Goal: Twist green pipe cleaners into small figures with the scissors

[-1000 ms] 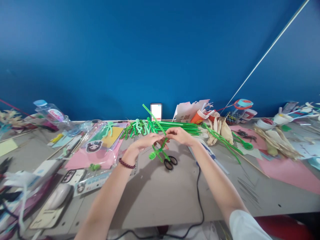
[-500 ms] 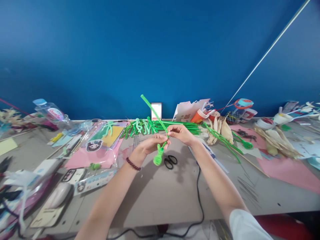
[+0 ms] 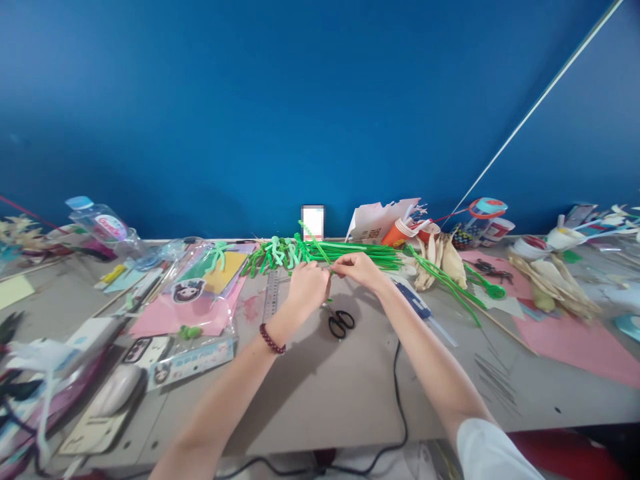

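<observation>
Both of my hands meet over the middle of the table. My left hand (image 3: 309, 287) is closed with its back toward me, wrapped round the lower part of a green pipe cleaner; the coiled end seen before is hidden behind it. Thumb and fingers of my right hand (image 3: 357, 269) pinch the same pipe cleaner (image 3: 314, 235), whose straight end slants up and to the left. Just below the hands lie black-handled scissors (image 3: 341, 324) on the table. Behind them rests a bundle of green pipe cleaners (image 3: 367, 255), with bent, branching green pieces (image 3: 283, 252) beside it.
A phone (image 3: 313, 223) leans on the blue wall. To the left are a plastic-wrapped paper pack (image 3: 185, 313), a bottle (image 3: 103, 223) and a mouse (image 3: 117, 389). Rightward lie dried husks (image 3: 453, 260), paper cups (image 3: 397, 232) and a finished-looking green piece (image 3: 494, 290). A black cable (image 3: 397, 387) crosses the front.
My left hand has turned over and closed round the pipe cleaner, covering its coiled end. The pipe cleaner's upper end has dropped lower and to the right. My right hand keeps its pinch.
</observation>
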